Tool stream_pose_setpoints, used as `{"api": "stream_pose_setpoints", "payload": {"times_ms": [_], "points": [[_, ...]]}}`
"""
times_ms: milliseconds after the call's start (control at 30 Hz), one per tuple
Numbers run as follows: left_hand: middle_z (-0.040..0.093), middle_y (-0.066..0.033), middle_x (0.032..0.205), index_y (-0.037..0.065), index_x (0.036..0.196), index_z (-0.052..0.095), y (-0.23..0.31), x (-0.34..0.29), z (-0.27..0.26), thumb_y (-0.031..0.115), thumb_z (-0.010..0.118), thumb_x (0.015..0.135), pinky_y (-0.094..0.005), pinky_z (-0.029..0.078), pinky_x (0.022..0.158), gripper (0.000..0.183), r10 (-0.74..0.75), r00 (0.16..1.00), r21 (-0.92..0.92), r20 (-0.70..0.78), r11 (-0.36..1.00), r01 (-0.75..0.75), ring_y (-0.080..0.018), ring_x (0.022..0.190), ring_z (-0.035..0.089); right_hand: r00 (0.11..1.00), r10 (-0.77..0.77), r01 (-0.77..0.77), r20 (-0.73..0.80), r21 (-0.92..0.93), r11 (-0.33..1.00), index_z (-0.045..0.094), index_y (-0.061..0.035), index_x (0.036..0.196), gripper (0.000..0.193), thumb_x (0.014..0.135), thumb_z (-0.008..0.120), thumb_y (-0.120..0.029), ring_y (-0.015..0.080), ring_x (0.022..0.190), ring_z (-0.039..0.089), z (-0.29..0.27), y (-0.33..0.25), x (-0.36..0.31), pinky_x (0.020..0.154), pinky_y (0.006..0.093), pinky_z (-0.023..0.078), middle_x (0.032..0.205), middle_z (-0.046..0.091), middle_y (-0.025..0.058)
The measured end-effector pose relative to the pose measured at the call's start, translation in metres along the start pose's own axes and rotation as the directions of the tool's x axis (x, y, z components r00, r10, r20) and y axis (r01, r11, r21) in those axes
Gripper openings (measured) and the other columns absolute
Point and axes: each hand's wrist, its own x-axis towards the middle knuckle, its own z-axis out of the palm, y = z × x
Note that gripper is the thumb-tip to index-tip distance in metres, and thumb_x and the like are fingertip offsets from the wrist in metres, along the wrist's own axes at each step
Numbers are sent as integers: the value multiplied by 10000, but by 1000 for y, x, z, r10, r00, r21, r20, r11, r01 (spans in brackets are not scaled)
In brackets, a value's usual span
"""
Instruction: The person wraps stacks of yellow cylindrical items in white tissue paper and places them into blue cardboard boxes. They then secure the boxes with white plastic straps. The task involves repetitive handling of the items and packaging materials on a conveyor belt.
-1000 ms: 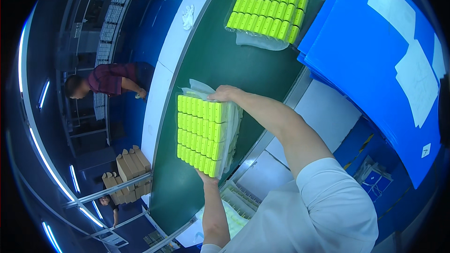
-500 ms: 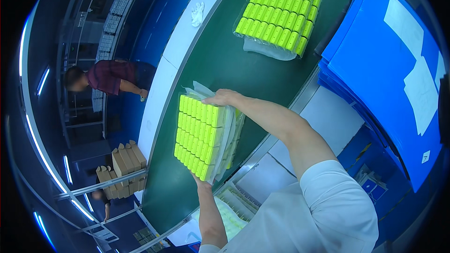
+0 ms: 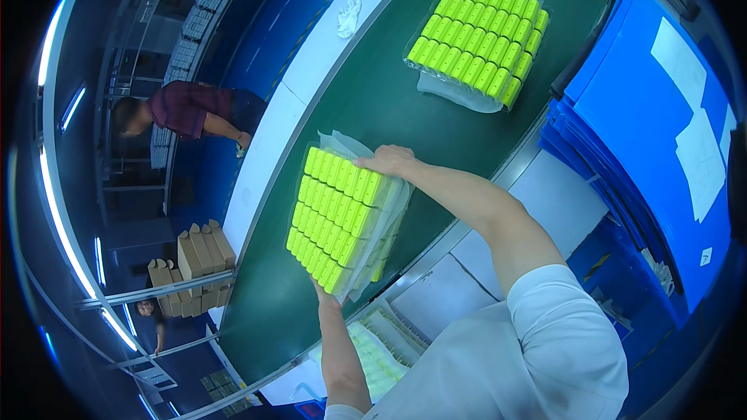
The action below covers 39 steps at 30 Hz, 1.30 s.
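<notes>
A clear plastic tray (image 3: 331,222) filled with rows of bright yellow-green cylinders is held between my two hands over the green work surface. More trays with thin translucent sheets (image 3: 381,222) between them show beneath it. My right hand (image 3: 391,162) grips the tray's upper corner, fingers bent over the edge. At its lower edge, my left hand (image 3: 325,293) is closed on it, with most of the fingers hidden below the stack. Farther up the surface lies another stack of yellow-green cylinders in clear trays (image 3: 478,39), a translucent sheet sticking out under it.
Large blue sheets (image 3: 615,109) are stacked to the right, papers on top. A white ledge (image 3: 311,62) with a white glove (image 3: 348,19) borders the green surface (image 3: 373,101). Beyond it stand a person in a dark red shirt (image 3: 187,109) and cardboard boxes (image 3: 204,253). Another person is partly visible.
My hands still hold the tray, which looks slightly more tilted. The view has shifted a little, so the far tray stack and glove appear lower and farther right.
</notes>
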Motion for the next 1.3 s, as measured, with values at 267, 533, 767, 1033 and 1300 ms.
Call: {"api": "stream_pose_setpoints", "payload": {"times_ms": [267,533,767,1033,1300], "points": [[557,-48,1407,113,1424,502,-2,10,-9,571,475,981,-471,542,909,638,-21,999,-82,44,996,24,-265,1208,578,928,236,-72,-287,485,871,710,15,1108,720,956,429,-630,362,1092,655,36,96,5,947,476,476,1148,696,207],[369,-83,1581,142,1570,296,-12,-18,-10,719,288,983,-476,375,1131,823,147,989,-194,9,971,-143,-324,1407,404,991,-5,-63,132,506,860,611,-31,1353,801,959,396,-694,336,1299,530,35,42,26,1063,506,404,1384,578,213],[434,-124,1533,118,1549,333,-10,-28,15,695,358,978,-503,431,1082,813,186,982,-190,39,966,-176,-334,1355,473,950,-76,-56,302,404,913,645,-71,1332,835,899,457,-760,332,1293,549,29,-3,26,1100,462,387,1395,583,182],[515,-142,1446,103,1502,395,2,-47,45,520,411,996,-514,477,1031,656,252,967,-399,29,890,-220,-338,1267,545,939,-19,-51,343,193,980,604,-93,1381,823,904,439,-743,336,1285,557,15,-57,26,1082,489,408,1409,572,178],[494,-143,1463,93,1509,372,0,-48,37,518,428,995,-500,475,1028,669,281,960,-392,14,884,-253,-333,1276,537,945,-51,-2,324,160,987,652,-39,1310,895,835,487,-779,345,1271,568,24,-59,29,1055,480,436,1400,571,209]]}}
